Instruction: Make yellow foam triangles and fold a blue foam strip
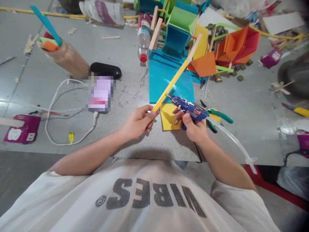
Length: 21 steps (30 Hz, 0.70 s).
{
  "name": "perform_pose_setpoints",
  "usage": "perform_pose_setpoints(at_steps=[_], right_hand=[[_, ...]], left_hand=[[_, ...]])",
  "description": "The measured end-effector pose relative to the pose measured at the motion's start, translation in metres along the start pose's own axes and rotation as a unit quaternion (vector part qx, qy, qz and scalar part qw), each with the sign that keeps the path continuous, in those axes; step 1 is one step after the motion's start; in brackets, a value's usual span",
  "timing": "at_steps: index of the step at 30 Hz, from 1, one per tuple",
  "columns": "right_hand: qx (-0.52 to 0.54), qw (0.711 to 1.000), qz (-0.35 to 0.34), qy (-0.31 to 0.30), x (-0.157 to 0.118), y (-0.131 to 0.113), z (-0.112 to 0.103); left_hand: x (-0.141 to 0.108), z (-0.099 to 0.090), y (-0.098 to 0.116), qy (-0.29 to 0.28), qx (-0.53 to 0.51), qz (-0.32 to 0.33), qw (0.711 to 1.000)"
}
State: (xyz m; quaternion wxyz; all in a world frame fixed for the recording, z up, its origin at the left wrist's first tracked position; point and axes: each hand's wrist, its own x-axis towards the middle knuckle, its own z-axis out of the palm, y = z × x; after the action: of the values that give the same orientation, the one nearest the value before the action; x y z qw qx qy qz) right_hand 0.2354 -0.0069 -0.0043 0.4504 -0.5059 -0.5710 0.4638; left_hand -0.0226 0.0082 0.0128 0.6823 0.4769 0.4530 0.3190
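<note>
My left hand [140, 121] pinches the lower end of a long wooden strip [173, 81], most of it yellow, its far end bare wood. The strip slants up to the right over a blue sheet [164, 74]. In my right hand [194, 127] is a blue glue gun [188, 107], fingers wrapped round its grip. The gun's metal nozzle is at the strip's edge, a little above my left hand; whether they touch is too small to tell. A clear glue stick [231, 138] trails from its back. Beneath the gun lies a yellow sheet [168, 119].
Green-handled pliers [220, 115] lie right of the gun. Paper-and-stick structures [181, 27] and a bottle [144, 35] stand beyond the blue sheet. A phone [100, 93] with a white cable, a black case [106, 70] and a cup-like holder [67, 58] are at left.
</note>
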Motion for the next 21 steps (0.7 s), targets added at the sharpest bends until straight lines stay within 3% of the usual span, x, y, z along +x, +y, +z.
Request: perform_pose_setpoints(at_steps=[5, 14, 21], right_hand=[[-0.016, 1.000, -0.015, -0.002, 0.000, 0.003, -0.003], [0.023, 0.999, -0.002, 0.029, 0.000, 0.005, 0.000], [-0.004, 0.999, 0.015, 0.030, -0.002, 0.018, -0.004]], left_hand=[[-0.002, 0.000, -0.003, -0.011, 0.031, 0.039, 0.999], [-0.003, 0.000, -0.006, -0.024, 0.029, 0.036, 0.999], [-0.004, 0.001, -0.005, -0.028, 0.024, 0.033, 0.999]])
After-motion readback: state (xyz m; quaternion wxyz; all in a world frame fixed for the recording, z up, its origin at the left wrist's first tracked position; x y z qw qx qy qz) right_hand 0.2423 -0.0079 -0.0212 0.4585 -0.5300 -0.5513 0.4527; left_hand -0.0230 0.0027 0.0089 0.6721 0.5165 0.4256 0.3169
